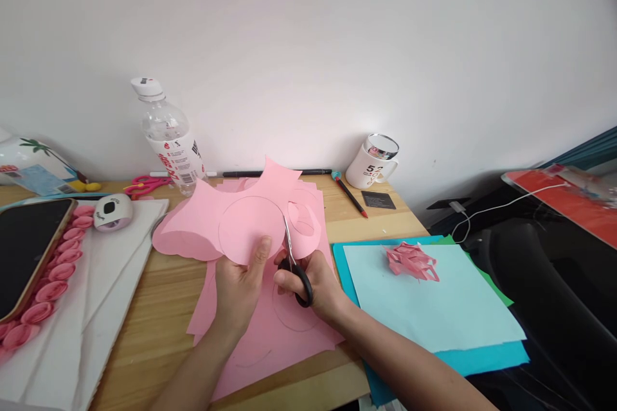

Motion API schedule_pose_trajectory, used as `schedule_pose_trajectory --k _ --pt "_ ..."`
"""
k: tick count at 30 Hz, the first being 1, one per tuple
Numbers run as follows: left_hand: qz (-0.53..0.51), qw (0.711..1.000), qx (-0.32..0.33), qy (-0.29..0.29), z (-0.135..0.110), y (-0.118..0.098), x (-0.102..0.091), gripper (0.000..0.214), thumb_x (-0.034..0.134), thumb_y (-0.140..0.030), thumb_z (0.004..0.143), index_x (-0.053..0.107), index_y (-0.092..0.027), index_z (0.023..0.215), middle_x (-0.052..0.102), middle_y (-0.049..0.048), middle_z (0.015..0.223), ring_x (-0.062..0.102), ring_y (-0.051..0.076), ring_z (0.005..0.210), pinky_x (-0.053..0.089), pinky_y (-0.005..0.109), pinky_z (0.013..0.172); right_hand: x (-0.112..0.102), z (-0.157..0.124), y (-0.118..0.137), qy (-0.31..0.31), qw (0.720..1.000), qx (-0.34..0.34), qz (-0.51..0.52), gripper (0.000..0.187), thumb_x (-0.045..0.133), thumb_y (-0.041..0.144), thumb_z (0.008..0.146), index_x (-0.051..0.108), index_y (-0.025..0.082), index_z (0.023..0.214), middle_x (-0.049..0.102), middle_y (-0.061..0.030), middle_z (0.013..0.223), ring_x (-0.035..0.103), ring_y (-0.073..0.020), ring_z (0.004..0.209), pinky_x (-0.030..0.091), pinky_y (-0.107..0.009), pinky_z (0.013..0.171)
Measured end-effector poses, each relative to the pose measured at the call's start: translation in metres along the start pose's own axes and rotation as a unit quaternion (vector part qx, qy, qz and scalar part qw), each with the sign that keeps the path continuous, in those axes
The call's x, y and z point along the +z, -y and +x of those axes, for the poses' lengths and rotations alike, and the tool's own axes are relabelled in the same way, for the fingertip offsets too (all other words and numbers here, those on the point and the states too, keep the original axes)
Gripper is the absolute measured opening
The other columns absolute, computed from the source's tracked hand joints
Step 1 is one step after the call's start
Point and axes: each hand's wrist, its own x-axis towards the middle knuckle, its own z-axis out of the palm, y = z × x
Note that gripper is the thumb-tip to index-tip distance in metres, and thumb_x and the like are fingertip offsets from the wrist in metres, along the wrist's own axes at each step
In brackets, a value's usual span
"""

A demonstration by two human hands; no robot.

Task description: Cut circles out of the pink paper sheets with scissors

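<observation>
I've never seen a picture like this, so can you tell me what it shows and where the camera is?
There's no robot here, just a person's two bare hands. The one picture comes from a camera worn on the person's head, looking forward and down.

The left hand holds a pink sheet with a circle drawn on it. The right hand holds scissors, their blades at the circle's edge.

More pink paper lies below on the wooden table. Behind stand a bottle and a mug. Off to the right, pink scraps sit on pale blue paper.
</observation>
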Motion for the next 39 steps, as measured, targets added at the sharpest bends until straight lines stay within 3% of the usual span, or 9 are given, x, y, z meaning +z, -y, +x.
schedule_pose_trajectory --k 5,9,19,25,30,39 --pt "-0.033 0.999 0.014 -0.001 0.000 -0.004 0.000 0.036 0.066 -0.047 0.070 0.071 -0.016 0.086 0.075 0.0080 0.084 0.069 0.026 0.087 0.056 0.033 0.074 -0.002 0.003 0.005 0.013 1.000 -0.016 -0.023 0.045 0.078 0.051 0.063 0.049 0.017 0.063 0.038 0.0056 0.053 0.032 -0.0079 0.050 0.026 -0.023 0.045" --pt "-0.023 0.999 0.014 0.029 0.002 -0.003 -0.001 0.037 0.067 -0.047 0.069 0.071 -0.016 0.089 0.075 0.0087 0.087 0.069 0.027 0.090 0.056 0.035 0.076 -0.001 0.004 0.014 0.014 0.999 -0.045 0.023 0.048 0.082 0.048 0.058 0.046 0.019 0.072 0.031 0.0076 0.058 0.024 -0.0079 0.053 0.023 -0.023 0.046" --pt "-0.008 1.000 0.001 0.019 0.003 -0.002 -0.001 0.039 0.070 -0.047 0.064 0.070 -0.013 0.084 0.075 0.0106 0.086 0.069 0.029 0.087 0.056 0.035 0.072 0.000 0.004 0.012 0.017 0.997 -0.050 0.051 0.054 0.081 0.045 0.062 0.048 0.020 0.098 0.037 0.0073 0.062 0.028 -0.0090 0.055 0.024 -0.023 0.049" --pt "-0.008 1.000 -0.008 0.020 0.004 -0.003 -0.002 0.035 0.071 -0.047 0.063 0.070 -0.013 0.074 0.073 0.0089 0.072 0.069 0.027 0.075 0.055 0.033 0.062 -0.001 0.004 0.009 0.012 0.998 -0.037 0.045 0.054 0.081 0.044 0.063 0.048 0.020 0.099 0.043 0.0062 0.062 0.035 -0.0099 0.056 0.028 -0.024 0.051" --pt "-0.009 1.000 -0.003 0.030 0.004 -0.004 -0.002 0.033 0.069 -0.047 0.064 0.068 -0.015 0.064 0.068 0.0045 0.058 0.065 0.022 0.059 0.051 0.028 0.051 -0.001 0.003 0.009 0.002 0.999 -0.028 0.040 0.068 0.080 0.044 0.063 0.043 0.019 0.114 0.048 0.0056 0.061 0.042 -0.0116 0.056 0.032 -0.025 0.051" --pt "-0.014 0.999 0.002 0.033 0.004 -0.007 -0.003 0.034 0.066 -0.047 0.068 0.066 -0.014 0.059 0.065 0.0025 0.052 0.061 0.018 0.053 0.048 0.024 0.048 -0.003 0.004 0.007 0.003 0.999 -0.027 0.031 0.067 0.079 0.042 0.065 0.041 0.018 0.115 0.049 0.0061 0.059 0.044 -0.0112 0.052 0.035 -0.024 0.049"
